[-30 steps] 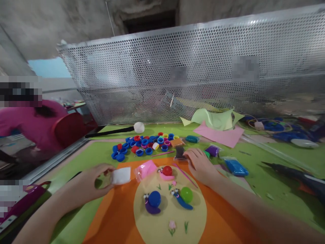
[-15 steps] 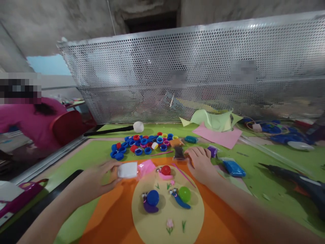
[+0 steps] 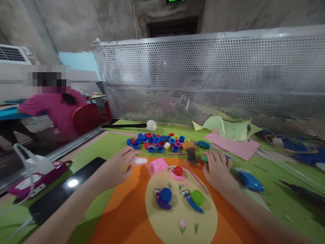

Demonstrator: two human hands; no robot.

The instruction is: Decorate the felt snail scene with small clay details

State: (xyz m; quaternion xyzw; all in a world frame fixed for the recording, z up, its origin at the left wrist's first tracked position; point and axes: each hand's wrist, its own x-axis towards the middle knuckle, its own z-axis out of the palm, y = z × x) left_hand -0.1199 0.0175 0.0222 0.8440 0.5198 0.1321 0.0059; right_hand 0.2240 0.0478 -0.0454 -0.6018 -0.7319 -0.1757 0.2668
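My left hand (image 3: 117, 166) pinches a small white packet (image 3: 140, 160) over the top left corner of the orange sheet (image 3: 122, 217), next to a pink clay packet (image 3: 157, 166). My right hand (image 3: 216, 167) lies palm down at the sheet's top right, fingers curled over a green packet (image 3: 204, 158) with a purple packet hidden beneath the fingers. Between my hands lies a pale yellow disc (image 3: 181, 206) with three bottle-cap snails: red (image 3: 177, 171), blue (image 3: 165, 195) and green (image 3: 197, 197).
Several bottle caps (image 3: 157, 141) are heaped behind the sheet, with a brown packet (image 3: 191, 156), a blue packet (image 3: 248, 179), pink paper (image 3: 233, 145) and green paper (image 3: 228, 127). A black phone (image 3: 63, 189) lies left. A perforated metal screen (image 3: 203, 74) closes the back. A person in pink (image 3: 58, 108) sits far left.
The camera has swung left, so everything sits further right in view. My left hand has turned the white packet edge-on and lowered it near the pink packet. My right hand stays put.
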